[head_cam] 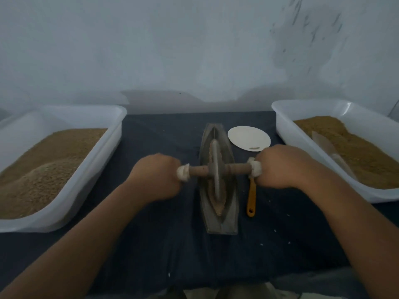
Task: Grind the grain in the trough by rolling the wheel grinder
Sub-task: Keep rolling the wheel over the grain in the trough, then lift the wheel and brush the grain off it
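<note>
Both fists are wrapped round the axle ends: left hand (156, 176), right hand (280, 167). The wheel grinder (216, 169) stands mid-trough (231, 203) on the dark counter (164, 244). The grain (219, 207) beside the wheel looks partly crushed, so grinding seems underway, with more passes needed.

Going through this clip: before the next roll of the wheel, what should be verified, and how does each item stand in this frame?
1. Left hand grips the left axle end of the wheel grinder: ok.
2. Right hand grips the right axle end: ok.
3. Wheel sits upright in the groove of the trough: ok.
4. Grain lies in the groove along the wheel's path: ok.
5. Orange-handled tool is out of the trough: ok, it lies beside it; whether the right hand touches it: cannot tell.
6. Trough sits steady on the cloth: cannot tell.
</note>
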### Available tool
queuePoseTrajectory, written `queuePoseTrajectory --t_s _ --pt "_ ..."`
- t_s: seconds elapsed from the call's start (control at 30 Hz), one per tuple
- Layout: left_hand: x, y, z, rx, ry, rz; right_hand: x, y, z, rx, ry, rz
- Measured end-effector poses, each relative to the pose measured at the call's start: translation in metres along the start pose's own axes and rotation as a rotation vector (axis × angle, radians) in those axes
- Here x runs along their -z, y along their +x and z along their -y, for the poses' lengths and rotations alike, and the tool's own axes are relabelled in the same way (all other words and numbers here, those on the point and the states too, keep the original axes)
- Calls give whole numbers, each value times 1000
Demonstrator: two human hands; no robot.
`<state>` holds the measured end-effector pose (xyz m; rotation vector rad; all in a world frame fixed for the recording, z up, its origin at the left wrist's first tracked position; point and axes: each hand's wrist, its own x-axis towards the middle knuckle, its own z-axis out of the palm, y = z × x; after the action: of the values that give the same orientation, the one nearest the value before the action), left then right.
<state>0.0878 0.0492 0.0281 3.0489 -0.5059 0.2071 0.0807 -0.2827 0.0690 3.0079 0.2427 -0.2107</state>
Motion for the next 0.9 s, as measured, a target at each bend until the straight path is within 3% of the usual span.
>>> queuePoseTrajectory --t_s 0.13,0.27,0.53,0.6,0.67,0.73,0.77,0.8,0.87,0.9 --pt "-3 -11 -9 61 -69 37 17 -12 15 58 -70 -96" --pt "-15 -14 -16 169 -150 -77 26 -6 25 152 -119 -282" --pt "-27 -23 -13 226 -305 -146 44 -9 26 262 -287 -335" --pt "-31 -25 -9 238 -358 -151 54 -24 21 279 -40 -483" --pt "-34 -27 -5 266 -393 -158 48 -41 12 311 363 -792" --pt "-35 -29 -3 290 -450 -185 31 -55 9 106 724 -1007" --pt "-35 -30 -3 304 -486 -204 21 -59 11 -59 808 -942" --pt "-34 -30 -4 322 -519 -221 8 -59 12 -196 792 -761" --pt "-30 -31 -7 352 -590 -243 -22 -55 21 -287 540 -334" --pt "-28 -31 -9 361 -642 -255 -34 -53 28 -274 398 -206"
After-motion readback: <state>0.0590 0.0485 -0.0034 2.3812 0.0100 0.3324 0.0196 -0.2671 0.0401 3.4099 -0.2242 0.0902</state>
